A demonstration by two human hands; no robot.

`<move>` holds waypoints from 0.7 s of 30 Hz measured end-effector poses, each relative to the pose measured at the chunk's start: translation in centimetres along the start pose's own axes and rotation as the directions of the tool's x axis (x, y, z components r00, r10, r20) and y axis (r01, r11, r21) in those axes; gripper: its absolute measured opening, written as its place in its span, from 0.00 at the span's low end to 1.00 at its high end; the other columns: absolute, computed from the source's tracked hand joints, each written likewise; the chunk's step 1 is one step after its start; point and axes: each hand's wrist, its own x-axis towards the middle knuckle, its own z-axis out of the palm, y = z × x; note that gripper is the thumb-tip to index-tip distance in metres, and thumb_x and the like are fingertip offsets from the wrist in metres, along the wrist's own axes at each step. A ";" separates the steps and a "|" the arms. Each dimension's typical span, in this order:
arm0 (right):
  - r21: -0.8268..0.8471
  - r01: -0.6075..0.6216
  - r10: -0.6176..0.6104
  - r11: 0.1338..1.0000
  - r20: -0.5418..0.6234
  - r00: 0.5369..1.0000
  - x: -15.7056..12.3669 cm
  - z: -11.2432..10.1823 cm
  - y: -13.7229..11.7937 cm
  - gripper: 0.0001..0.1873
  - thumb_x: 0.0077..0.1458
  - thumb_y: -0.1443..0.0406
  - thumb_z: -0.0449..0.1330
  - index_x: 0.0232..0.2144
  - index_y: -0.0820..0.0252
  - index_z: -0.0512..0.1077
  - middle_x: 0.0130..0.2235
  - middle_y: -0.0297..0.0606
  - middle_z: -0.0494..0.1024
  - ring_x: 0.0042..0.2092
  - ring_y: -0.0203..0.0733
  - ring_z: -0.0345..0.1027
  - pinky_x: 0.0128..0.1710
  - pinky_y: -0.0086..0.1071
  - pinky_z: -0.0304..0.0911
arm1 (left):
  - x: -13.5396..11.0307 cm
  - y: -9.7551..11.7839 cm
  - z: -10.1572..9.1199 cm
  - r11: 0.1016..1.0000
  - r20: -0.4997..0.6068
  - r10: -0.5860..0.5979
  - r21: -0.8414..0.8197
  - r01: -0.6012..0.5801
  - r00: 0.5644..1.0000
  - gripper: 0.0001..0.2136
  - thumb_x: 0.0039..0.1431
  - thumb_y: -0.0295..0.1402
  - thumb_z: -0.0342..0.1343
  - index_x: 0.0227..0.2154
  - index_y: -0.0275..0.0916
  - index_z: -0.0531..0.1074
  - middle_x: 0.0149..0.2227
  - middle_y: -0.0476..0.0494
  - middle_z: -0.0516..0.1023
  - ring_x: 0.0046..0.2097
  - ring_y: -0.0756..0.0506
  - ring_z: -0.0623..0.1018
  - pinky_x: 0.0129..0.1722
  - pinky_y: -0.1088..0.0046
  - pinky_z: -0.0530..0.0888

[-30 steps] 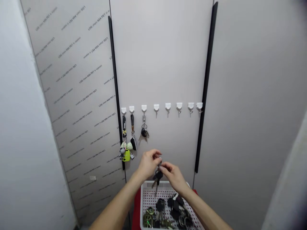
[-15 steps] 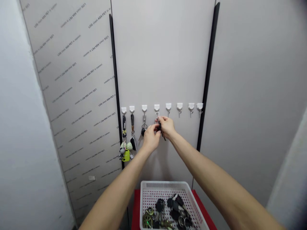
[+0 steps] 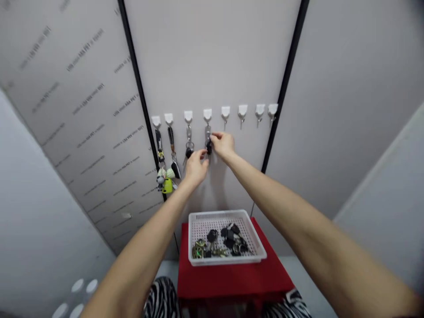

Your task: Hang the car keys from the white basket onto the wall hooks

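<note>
Head view: a person is reaching up with both bare hands to a row of white hooks (image 3: 240,112). The right hand (image 3: 223,146) is pinching a bunch of keys (image 3: 208,147), its fingers (image 3: 214,137) closed on them, while the keys are hanging from the fourth hook from the left. The left hand (image 3: 196,168) is curling just beside them, its fingers (image 3: 202,153) half bent. Below the row, a white basket (image 3: 218,215) holding other keys (image 3: 228,238) is sitting on a red table (image 3: 232,278).
</note>
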 end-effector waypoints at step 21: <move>-0.378 -0.014 0.207 0.926 0.476 0.855 -20.8 -8.6 14.7 0.12 0.42 0.71 0.47 0.28 0.63 0.68 0.32 0.38 0.72 0.35 0.36 0.63 0.38 0.29 0.56 | -17.9 -7.4 6.1 0.933 0.503 -0.341 0.286 0.219 0.794 0.12 0.40 0.28 0.48 0.32 0.37 0.66 0.36 0.44 0.69 0.40 0.47 0.65 0.41 0.71 0.60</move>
